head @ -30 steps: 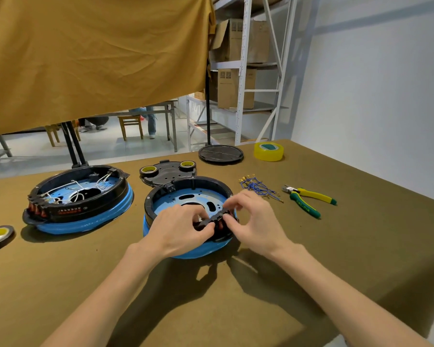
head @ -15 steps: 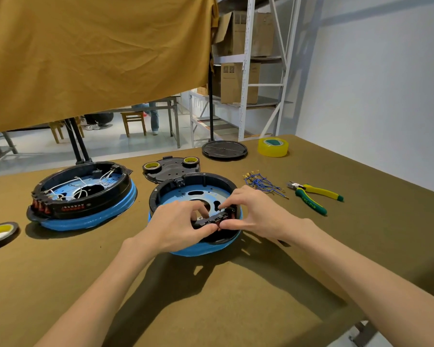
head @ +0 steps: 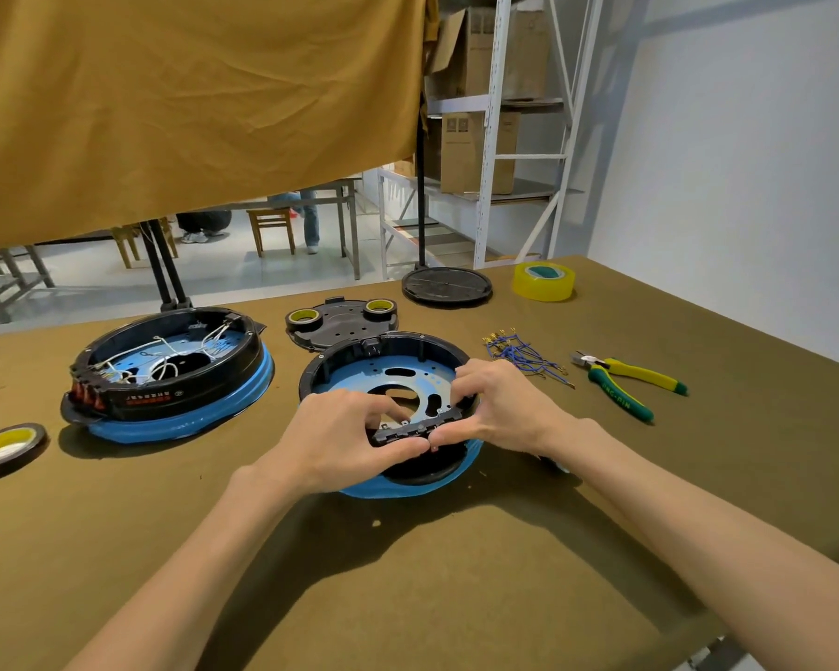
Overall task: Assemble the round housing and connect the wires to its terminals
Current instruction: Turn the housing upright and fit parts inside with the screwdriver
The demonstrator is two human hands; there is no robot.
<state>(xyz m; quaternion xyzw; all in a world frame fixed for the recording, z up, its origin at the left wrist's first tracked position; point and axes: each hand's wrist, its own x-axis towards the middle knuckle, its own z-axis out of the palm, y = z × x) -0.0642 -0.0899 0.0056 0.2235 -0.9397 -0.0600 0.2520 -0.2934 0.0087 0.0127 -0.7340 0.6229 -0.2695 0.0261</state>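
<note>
Right now both hands meet at the near rim of the round housing [head: 388, 375] on the table [head: 456, 573]: left hand [head: 340, 438] and right hand [head: 504, 409] pinch a black terminal strip [head: 408, 432] there, thumbs touching. Blue wires [head: 524, 355] lie just right, beside pliers [head: 626, 385].

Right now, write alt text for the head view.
Both hands, left hand and right hand, hold a black terminal strip at the near rim of a round housing on a brown table. A wired housing sits left; blue wires and pliers lie right.
</note>
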